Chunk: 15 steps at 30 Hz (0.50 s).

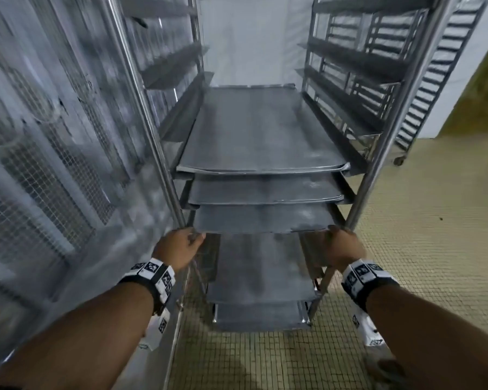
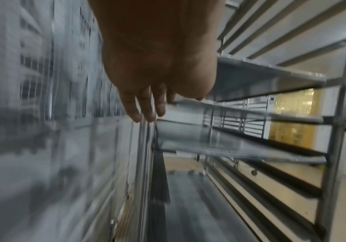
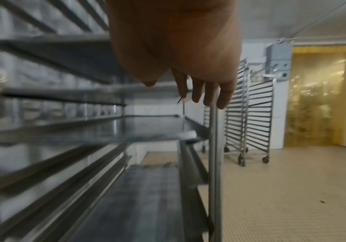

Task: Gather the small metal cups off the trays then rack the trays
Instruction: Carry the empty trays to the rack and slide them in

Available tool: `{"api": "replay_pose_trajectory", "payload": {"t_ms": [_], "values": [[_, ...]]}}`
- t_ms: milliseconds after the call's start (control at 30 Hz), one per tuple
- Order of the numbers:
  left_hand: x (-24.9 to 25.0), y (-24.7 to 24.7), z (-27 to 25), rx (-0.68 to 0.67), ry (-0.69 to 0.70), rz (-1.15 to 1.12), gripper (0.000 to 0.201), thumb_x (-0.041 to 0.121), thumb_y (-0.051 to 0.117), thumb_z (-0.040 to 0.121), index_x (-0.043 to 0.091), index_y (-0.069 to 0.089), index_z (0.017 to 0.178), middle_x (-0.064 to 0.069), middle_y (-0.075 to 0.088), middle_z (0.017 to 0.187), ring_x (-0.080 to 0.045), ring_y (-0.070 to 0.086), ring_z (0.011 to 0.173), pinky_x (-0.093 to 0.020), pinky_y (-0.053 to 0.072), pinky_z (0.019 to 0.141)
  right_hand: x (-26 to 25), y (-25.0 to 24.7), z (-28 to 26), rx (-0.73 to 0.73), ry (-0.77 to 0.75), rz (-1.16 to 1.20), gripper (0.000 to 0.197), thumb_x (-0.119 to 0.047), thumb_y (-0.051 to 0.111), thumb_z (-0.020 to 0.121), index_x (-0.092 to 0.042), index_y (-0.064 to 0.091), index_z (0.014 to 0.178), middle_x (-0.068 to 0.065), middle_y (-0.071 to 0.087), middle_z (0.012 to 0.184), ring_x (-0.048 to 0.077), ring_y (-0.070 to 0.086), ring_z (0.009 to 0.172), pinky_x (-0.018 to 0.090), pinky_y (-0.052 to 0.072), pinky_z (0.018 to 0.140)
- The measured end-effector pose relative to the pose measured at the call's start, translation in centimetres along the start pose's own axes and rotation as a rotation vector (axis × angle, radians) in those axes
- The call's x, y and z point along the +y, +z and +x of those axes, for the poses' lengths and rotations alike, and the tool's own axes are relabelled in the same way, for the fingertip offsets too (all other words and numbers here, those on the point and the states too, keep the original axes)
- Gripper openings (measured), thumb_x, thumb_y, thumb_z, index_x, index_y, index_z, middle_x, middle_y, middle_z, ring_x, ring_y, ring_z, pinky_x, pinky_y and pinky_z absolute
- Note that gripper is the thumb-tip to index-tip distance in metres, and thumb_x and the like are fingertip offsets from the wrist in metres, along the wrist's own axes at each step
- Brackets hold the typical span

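Observation:
A flat grey metal tray (image 1: 262,220) sits on the third occupied level of the steel rack (image 1: 158,153), its front edge sticking out towards me. My left hand (image 1: 193,239) pinches its front left corner, thumb on top and fingers underneath. In the left wrist view the left hand (image 2: 167,104) is against the tray edge beside the rack post. My right hand (image 1: 334,235) holds the front right corner the same way, and in the right wrist view the right hand (image 3: 178,91) has its fingers hanging next to the right post. No small metal cups are in view.
Two trays (image 1: 259,130) (image 1: 265,190) are racked above the held one, and two more (image 1: 262,266) (image 1: 259,316) lie below. A mesh-fronted metal wall (image 1: 54,150) runs close on the left. Empty wheeled racks (image 3: 250,114) stand to the right, with a yellow strip curtain (image 3: 317,98) beyond them. The floor (image 1: 434,249) is tiled.

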State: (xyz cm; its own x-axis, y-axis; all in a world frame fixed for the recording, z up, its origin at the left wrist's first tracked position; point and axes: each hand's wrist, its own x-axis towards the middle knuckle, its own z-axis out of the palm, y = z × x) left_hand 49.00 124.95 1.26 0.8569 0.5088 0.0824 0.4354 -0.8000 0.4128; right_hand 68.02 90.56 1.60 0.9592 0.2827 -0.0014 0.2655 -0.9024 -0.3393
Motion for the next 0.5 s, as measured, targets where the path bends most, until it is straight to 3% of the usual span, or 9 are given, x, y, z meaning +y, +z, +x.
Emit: {"api": "replay_pose_trajectory", "payload": {"t_ms": [100, 233, 333, 500], "values": [[0.7, -5.4, 2.4, 0.199, -0.054, -0.096, 0.046, 0.068, 0.046, 0.088, 0.026, 0.056, 0.103, -0.006, 0.069, 0.101, -0.032, 0.067, 0.093, -0.042, 0.055, 0.079, -0.1, -5.3, 1.9, 0.143, 0.14, 0.128, 0.072, -0.065, 0.036, 0.093, -0.005, 0.058, 0.126, 0.024, 0.062, 0.121, 0.042, 0.058, 0.11, 0.046, 0.05, 0.092], [4.3, -12.6, 5.0, 0.455, -0.074, -0.225, 0.065, 0.061, 0.052, 0.09, 0.009, 0.044, 0.13, -0.021, 0.056, 0.127, -0.043, 0.058, 0.111, -0.052, 0.052, 0.091, -1.2, -13.0, 5.0, 0.298, 0.158, 0.254, 0.081, -0.067, 0.038, 0.092, -0.002, 0.042, 0.142, 0.03, 0.051, 0.134, 0.045, 0.051, 0.121, 0.049, 0.044, 0.103], [7.5, -17.4, 6.5, 0.513, -0.088, -0.342, 0.082, 0.061, 0.05, 0.093, 0.007, 0.025, 0.149, -0.02, 0.041, 0.148, -0.043, 0.05, 0.127, -0.052, 0.044, 0.104, -2.7, -18.7, 6.8, 0.417, 0.132, 0.302, 0.082, -0.066, 0.04, 0.094, -0.005, 0.033, 0.149, 0.028, 0.042, 0.145, 0.045, 0.044, 0.13, 0.053, 0.039, 0.108], [11.2, -23.3, 8.3, 0.568, -0.065, -0.428, 0.084, 0.061, 0.045, 0.096, 0.006, 0.015, 0.152, -0.023, 0.032, 0.155, -0.044, 0.046, 0.132, -0.051, 0.041, 0.105, -5.2, -25.5, 8.9, 0.526, 0.096, 0.392, 0.08, -0.062, 0.041, 0.095, 0.002, 0.035, 0.143, 0.031, 0.042, 0.143, 0.048, 0.046, 0.128, 0.053, 0.041, 0.106]]}}
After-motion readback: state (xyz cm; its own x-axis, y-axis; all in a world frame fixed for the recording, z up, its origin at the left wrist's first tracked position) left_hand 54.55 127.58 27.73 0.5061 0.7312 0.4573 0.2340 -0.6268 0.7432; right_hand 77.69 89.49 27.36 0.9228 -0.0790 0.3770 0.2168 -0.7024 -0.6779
